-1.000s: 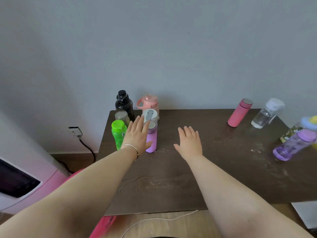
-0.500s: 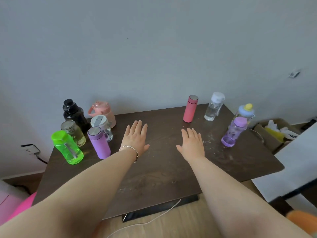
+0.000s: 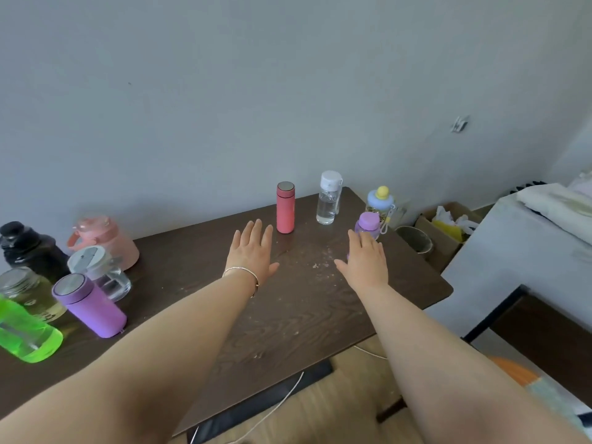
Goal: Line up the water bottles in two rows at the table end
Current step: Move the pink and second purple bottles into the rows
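While both hands (image 3: 253,251) (image 3: 363,262) hover flat, grip open, empty, coloured bottles (image 3: 285,207) stand upright.

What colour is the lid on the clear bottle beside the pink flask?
White: the lid tops the clear bottle, shown best in the head view.

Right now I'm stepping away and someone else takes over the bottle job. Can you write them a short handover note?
Left hand and right hand: both open, empty, flat above the table.
Done: six bottles grouped in two rows at the left end, purple flask and green bottle in front.
Left: the red flask, clear bottle, small purple bottle and blue-capped bottle at the right end.
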